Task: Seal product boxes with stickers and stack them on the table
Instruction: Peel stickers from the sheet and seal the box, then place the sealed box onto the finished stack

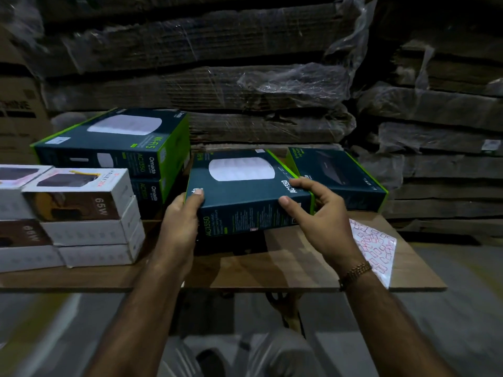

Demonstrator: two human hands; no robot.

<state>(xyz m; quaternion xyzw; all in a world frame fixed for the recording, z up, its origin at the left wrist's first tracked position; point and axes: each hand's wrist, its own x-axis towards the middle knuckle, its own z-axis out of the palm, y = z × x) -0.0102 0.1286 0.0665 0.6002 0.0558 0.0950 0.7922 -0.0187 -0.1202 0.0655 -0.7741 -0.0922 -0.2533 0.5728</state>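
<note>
Smooth flat cardboard box (245, 191) marked AC1350, left hand (181, 221) and right hand (321, 213) fingers curled round its ends, above brown bench (272, 270), sticker sheet (377, 248) beside

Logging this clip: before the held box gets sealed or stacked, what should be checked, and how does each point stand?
1. Grip: left hand and right hand both hold the teal box. Ok.
2. Box clear of the table: seems lifted, shadow beneath. Ok.
3. Sticker sheet at hand: lies on the table by the right hand. Ok.
4. Sticker on the box: none seen, flaps hidden. Cannot tell.
5. Landing spot: teal stack at left has a flat top. Ok.
6. Free hand for peeling: both busy. Not ok.
</note>
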